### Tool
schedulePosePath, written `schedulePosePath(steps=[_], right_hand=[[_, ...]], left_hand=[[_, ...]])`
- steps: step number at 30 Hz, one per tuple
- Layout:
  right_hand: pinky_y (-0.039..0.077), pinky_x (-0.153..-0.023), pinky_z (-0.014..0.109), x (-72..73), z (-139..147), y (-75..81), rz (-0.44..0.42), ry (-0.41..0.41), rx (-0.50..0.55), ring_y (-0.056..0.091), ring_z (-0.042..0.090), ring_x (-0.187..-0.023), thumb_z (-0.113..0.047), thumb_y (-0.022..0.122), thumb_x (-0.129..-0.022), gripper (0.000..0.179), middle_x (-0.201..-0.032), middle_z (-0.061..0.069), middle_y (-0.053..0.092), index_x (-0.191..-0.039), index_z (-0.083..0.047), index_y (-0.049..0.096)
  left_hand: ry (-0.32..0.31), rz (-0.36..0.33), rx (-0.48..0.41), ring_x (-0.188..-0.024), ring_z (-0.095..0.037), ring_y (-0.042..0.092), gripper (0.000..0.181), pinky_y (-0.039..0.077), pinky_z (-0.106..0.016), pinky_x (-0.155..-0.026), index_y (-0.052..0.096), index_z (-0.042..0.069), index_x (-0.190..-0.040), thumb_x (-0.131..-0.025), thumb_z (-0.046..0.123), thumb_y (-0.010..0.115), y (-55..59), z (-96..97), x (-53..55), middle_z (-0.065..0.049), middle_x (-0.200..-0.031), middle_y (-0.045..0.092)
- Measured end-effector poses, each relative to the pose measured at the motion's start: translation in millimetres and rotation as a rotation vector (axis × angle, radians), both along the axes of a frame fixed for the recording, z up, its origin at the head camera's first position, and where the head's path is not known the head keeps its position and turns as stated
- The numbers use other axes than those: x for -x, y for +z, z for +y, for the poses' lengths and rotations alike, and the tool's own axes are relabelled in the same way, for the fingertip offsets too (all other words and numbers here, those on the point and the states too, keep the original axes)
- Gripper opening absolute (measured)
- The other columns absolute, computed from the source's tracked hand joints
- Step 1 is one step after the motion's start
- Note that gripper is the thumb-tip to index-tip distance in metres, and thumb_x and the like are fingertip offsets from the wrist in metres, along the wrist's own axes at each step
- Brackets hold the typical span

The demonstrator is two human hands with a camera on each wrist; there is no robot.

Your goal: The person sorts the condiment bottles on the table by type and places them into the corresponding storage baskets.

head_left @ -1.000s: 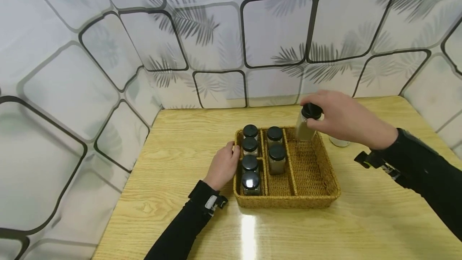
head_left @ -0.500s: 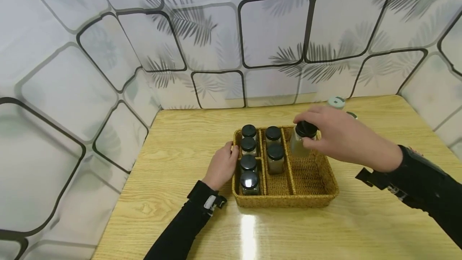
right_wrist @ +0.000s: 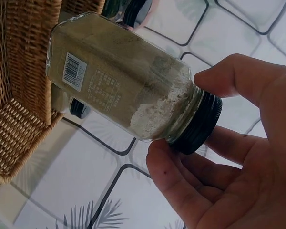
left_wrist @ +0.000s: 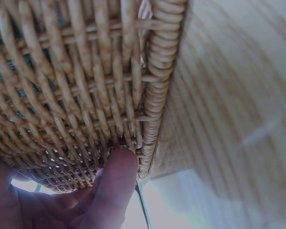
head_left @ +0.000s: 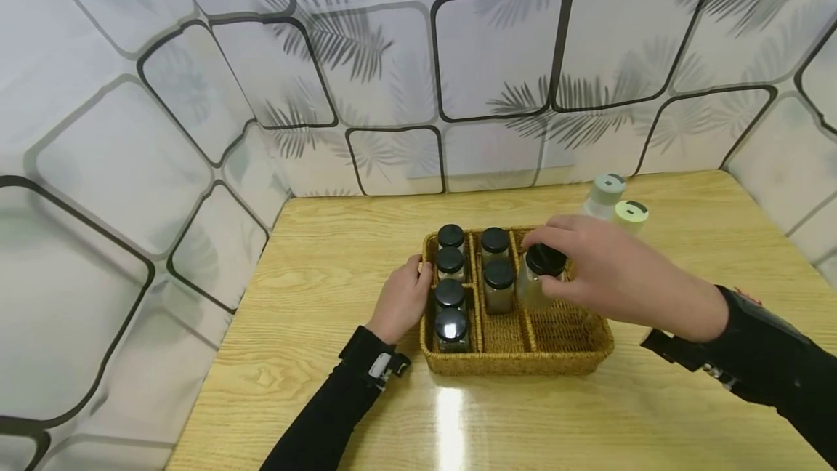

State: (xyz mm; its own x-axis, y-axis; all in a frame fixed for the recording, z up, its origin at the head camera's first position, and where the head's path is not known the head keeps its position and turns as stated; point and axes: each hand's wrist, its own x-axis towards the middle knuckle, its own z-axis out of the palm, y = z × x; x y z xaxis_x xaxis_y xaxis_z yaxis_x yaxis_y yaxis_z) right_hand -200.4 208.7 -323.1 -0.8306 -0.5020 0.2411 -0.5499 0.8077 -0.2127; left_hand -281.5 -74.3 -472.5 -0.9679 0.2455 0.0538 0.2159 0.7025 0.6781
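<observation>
My right hand (head_left: 604, 267) holds a glass spice jar (head_left: 535, 294) by its black lid, fingers and thumb pinching around it. In the right wrist view, the spice jar (right_wrist: 112, 76) shows greyish-tan powder, a barcode label and paler powder near its neck. It hangs over the back of the right compartment of a wicker basket (head_left: 516, 363), close to the divider. My left hand (head_left: 400, 304) grips the basket's left side. The left wrist view shows the thumb (left_wrist: 117, 181) against the woven wall; the other fingers are partly hidden.
Several black-lidded jars (head_left: 451, 325) fill the basket's left compartments. Two more, including a front jar (head_left: 500, 286), stand in the middle one. Behind my right hand are a pale-green-topped container (head_left: 604, 191) and a yellow-topped one (head_left: 631, 213). A patterned wall (head_left: 392, 93) backs the wooden table (head_left: 314, 275).
My right hand has moved the spice jar left and toward me, from the basket's back edge to over its right compartment. The green- and yellow-topped containers have come into view. My left hand stays put.
</observation>
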Motion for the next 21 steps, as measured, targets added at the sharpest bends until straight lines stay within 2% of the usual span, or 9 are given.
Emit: schedulePosePath(steps=[4, 8, 12, 16, 19, 21], right_hand=[[0.050, -0.069, 0.030, -4.2, -4.3, -2.4, 0.010, 0.016, 0.009, 0.059, 0.009, -0.082, -0.020, 0.078, -0.081, 0.042, -0.114, -0.001, 0.068, -0.122, -0.017, 0.069], [0.052, -0.072, 0.031, -6.0, -9.3, -4.9, -0.003, 0.028, 0.021, 0.062, 0.011, -0.089, -0.021, 0.078, -0.081, 0.042, -0.114, -0.001, 0.068, -0.121, -0.018, 0.069], [0.050, -0.067, 0.027, -7.1, -15.4, -6.9, -0.014, 0.043, 0.022, 0.059, 0.007, -0.083, -0.022, 0.078, -0.081, 0.041, -0.111, -0.002, 0.068, -0.121, -0.018, 0.069], [0.045, -0.059, 0.020, -7.2, -21.3, -11.1, 0.016, 0.068, 0.013, 0.051, 0.003, -0.070, -0.024, 0.079, -0.080, 0.040, -0.106, -0.003, 0.067, -0.119, -0.018, 0.069], [0.046, -0.060, 0.021, -6.8, -25.1, -16.2, 0.018, 0.082, 0.008, 0.051, 0.004, -0.071, -0.024, 0.080, -0.080, 0.040, -0.105, -0.003, 0.066, -0.118, -0.018, 0.069], [0.050, -0.065, 0.025, -6.7, -27.5, -19.3, 0.002, 0.088, 0.005, 0.056, 0.006, -0.078, -0.023, 0.080, -0.080, 0.040, -0.108, -0.002, 0.066, -0.119, -0.017, 0.069]], left_hand=[[-0.004, 0.001, -0.004, -0.071, -0.019, 0.057, 0.054, 0.048, -0.038, -0.071, 0.051, -0.004, -0.140, -0.110, 0.035, 0.030, -1.6, -0.3, 0.3, -0.008, -0.085, 0.062], [0.005, -0.008, 0.002, -0.075, -0.019, 0.059, 0.055, 0.050, -0.039, -0.075, 0.050, -0.004, -0.143, -0.110, 0.036, 0.030, -2.5, -0.4, 0.4, -0.009, -0.091, 0.064], [0.004, -0.011, 0.001, -0.074, -0.018, 0.058, 0.056, 0.049, -0.037, -0.074, 0.050, -0.003, -0.143, -0.110, 0.037, 0.029, -2.6, -0.9, 1.4, -0.007, -0.088, 0.063], [-0.001, -0.008, -0.004, -0.068, -0.018, 0.055, 0.055, 0.045, -0.035, -0.069, 0.050, -0.004, -0.142, -0.110, 0.037, 0.029, -2.4, -1.0, 1.9, -0.006, -0.081, 0.059], [-0.004, -0.006, -0.007, -0.068, -0.018, 0.055, 0.056, 0.046, -0.036, -0.069, 0.049, -0.005, -0.142, -0.110, 0.036, 0.029, -1.7, -0.8, 1.6, -0.006, -0.081, 0.059], [-0.008, -0.006, -0.010, -0.068, -0.018, 0.055, 0.056, 0.046, -0.036, -0.069, 0.049, -0.005, -0.142, -0.110, 0.036, 0.030, -1.2, -0.8, 1.4, -0.007, -0.080, 0.058]])
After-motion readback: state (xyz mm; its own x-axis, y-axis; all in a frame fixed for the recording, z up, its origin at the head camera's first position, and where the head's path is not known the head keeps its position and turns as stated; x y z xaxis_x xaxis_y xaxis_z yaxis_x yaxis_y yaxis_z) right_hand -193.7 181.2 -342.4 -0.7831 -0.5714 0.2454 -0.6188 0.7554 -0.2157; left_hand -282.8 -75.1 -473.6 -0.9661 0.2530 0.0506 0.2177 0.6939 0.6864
